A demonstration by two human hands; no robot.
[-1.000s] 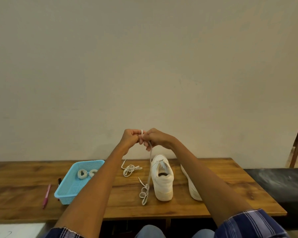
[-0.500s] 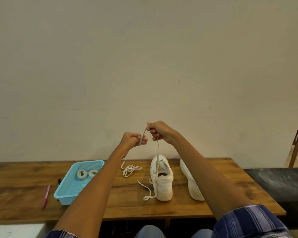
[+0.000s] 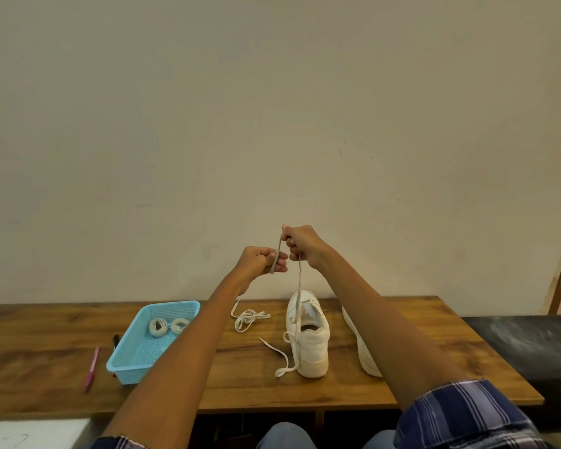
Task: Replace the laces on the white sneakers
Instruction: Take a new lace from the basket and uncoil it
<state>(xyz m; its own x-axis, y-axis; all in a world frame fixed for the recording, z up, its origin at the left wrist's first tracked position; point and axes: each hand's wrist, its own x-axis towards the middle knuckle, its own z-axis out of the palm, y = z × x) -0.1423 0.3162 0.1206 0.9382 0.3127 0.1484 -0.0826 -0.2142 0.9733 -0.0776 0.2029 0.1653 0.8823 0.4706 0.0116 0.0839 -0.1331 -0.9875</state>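
1. Plain beige wall (image 3: 272,124) rises behind the wooden tabletop (image 3: 46,345).
2. Both hands are raised above the far edge: left hand (image 3: 261,260) and right hand (image 3: 303,243) each pinch the lace (image 3: 299,280), which runs down to the upright sneaker (image 3: 310,338).
3. Second sneaker (image 3: 360,348) lies beside it, partly hidden by the right forearm.
4. Loose lace (image 3: 248,319), blue basket (image 3: 153,341) with two coiled laces (image 3: 169,326), and pink pen (image 3: 91,369) sit toward the left edge.

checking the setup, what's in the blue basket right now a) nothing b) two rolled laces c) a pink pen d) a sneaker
b: two small rolled laces lie in the blue basket; the pink pen lies on the table to its left.
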